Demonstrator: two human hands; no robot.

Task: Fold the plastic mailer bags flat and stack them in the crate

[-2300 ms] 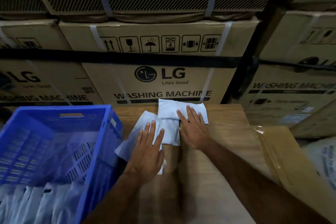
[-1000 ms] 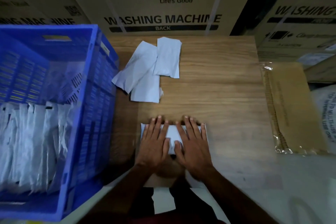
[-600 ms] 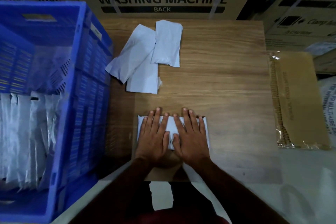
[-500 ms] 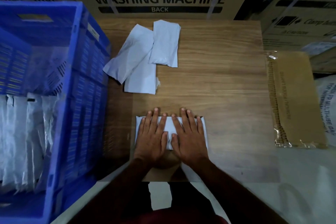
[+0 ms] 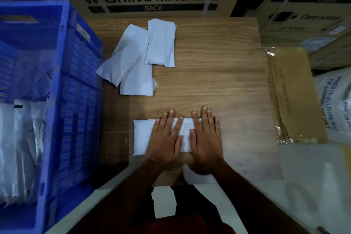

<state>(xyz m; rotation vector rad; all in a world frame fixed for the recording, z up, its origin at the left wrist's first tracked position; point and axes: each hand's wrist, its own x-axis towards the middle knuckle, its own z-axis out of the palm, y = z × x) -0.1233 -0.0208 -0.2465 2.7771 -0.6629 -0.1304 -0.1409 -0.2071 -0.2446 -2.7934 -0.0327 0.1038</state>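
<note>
the folded white plastic mailer bag (image 5: 141, 137) lies on the wooden table (image 5: 218, 74), right of the blue slatted plastic crate (image 5: 62, 100). left hand (image 5: 166, 138) and right hand (image 5: 206, 138) press it with flat, spread fingers. it looks light, limp and slippery; best pinched along a folded edge.

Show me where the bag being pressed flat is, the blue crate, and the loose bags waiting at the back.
pressed mailer bag (image 5: 141, 137), head view, bare left part.
blue crate (image 5: 55, 112), head view, near wall's top rim.
loose mailer bags (image 5: 136, 59), head view, middle of the overlapping pile.
</note>
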